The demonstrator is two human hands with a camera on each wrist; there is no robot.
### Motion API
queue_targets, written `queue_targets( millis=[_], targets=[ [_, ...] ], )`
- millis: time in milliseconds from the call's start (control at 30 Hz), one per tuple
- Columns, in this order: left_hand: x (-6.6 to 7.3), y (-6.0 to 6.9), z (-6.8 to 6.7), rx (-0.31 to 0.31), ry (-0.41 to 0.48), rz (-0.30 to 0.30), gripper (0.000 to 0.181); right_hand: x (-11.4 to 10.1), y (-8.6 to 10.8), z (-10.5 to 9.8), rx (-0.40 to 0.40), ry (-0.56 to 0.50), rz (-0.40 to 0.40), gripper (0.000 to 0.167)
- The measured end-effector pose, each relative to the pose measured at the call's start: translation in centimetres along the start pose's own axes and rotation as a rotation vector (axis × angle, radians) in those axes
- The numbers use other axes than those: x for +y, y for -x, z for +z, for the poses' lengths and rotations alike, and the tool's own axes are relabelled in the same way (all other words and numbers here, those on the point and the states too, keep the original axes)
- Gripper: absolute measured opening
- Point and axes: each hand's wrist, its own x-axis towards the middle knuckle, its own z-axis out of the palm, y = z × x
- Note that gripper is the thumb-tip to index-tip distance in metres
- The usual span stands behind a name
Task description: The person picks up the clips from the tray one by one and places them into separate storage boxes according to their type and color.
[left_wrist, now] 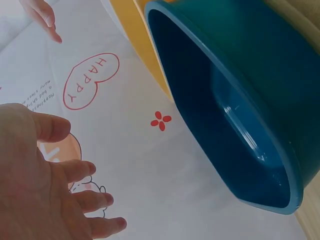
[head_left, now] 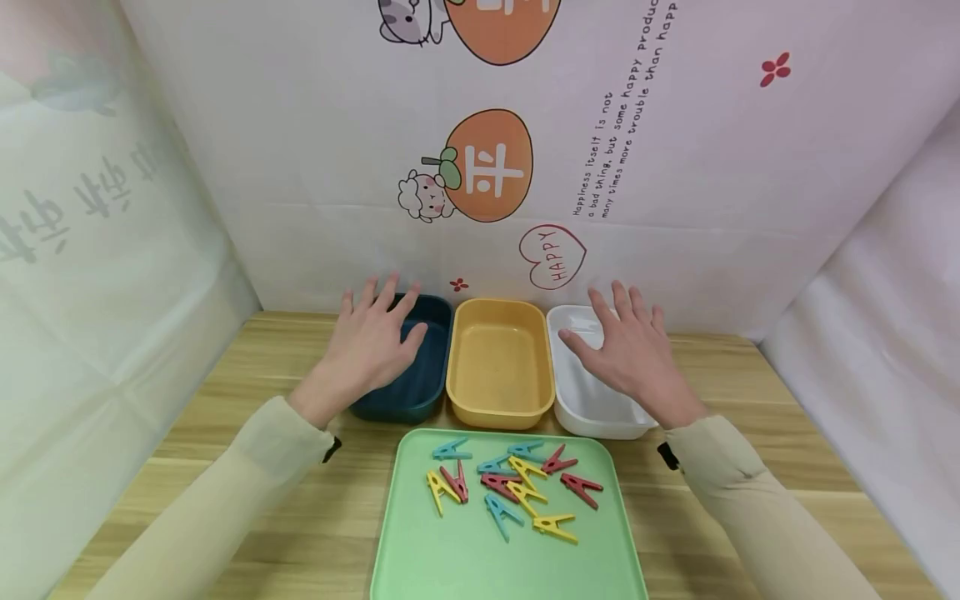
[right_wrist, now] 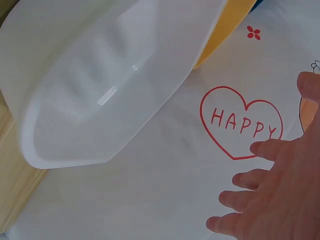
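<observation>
While left grip (head_left: 371,343) and right grip (head_left: 634,354) hover spread, empty, A-shaped red, yellow, blue plastic clothespins (head_left: 517,490) lie bodyward; nearer grip unclear.

Head view: left hand (head_left: 367,346) hides part of blue bin (head_left: 431,358), right hand (head_left: 633,354) part of white bin (head_left: 579,392). Bottom edge crops tray (head_left: 510,571); top edge crops upper orange print (head_left: 502,42). Wrist views crop both hands.

Left grip (head_left: 371,340), right grip (head_left: 632,348) widely splayed
</observation>
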Motion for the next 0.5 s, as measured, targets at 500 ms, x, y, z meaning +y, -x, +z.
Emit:
queue_targets(
  millis=[500],
  targets=[
    [-0.3, 1.4, 0.1, 0.010, 0.027, 0.019, 0.065, -0.4, 1.9, 0.1, 0.064, -0.018, -0.041, 0.097]
  ],
)
